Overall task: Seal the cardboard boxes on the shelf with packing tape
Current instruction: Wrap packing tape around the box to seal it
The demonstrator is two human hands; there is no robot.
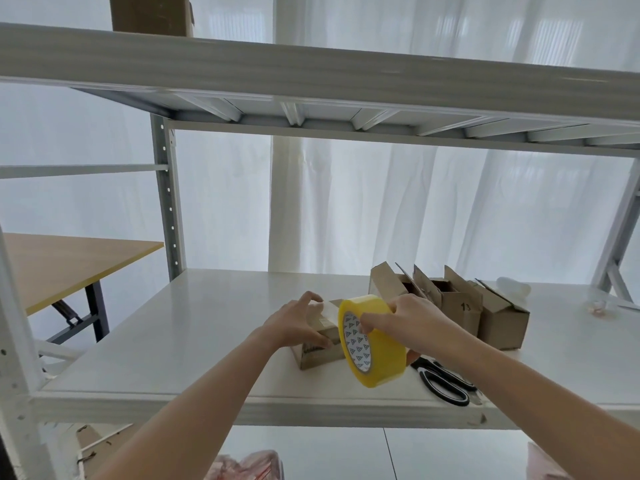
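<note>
- White curtain (346, 209) is hanging behind a white metal shelf unit (180, 327); all places below are given rel. to the tape roll.
- 1 tape roll (382, 362), yellow, is being held on edge over the shelf board, near the board's front edge. R hand (412, 318) is gripping it, w/ fingertips (363, 329) hooking into the core & palm over the outer rim.
- 1 small box (317, 356), flaps down, is sitting just L of the roll. The roll is hiding its R end, so can't tell if they're touching.
- L hand (294, 323) is holding that box, fingers spread wide & arching over the top, thumb pressing along the near top edge.
- 3 open boxes (464, 306) are standing in a row behind & R of the roll, flaps up. The middle one is showing "13".
- 1 pr scissors (446, 384), black handles, is lying just R of the roll, far end hidden behind roll & R hand.
- 1 more box (152, 15) is sitting on the upper shelf, well above & L of the roll.
- 1 wooden table (62, 265) is standing far L of the roll, beyond the shelf post.
- Reddish bags (249, 465) are lying below the roll, under the shelf board.
</note>
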